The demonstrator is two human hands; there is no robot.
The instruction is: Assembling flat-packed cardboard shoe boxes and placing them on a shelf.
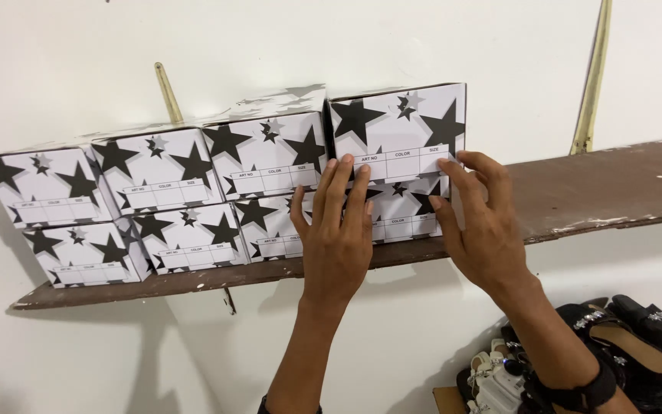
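White boxes printed with black stars stand stacked two high in a row on a brown wooden wall shelf. My left hand lies flat, fingers spread, against the front of the lower rightmost box. My right hand presses on the right end of that same stack, fingertips at the lower edge of the top right box. Neither hand grips anything. The lower box is largely hidden behind my hands.
More star boxes fill the shelf to the left. The shelf's right half is bare wood with chipped paint. Two brass brackets run up the white wall. A pile of black and white sandals lies at the lower right.
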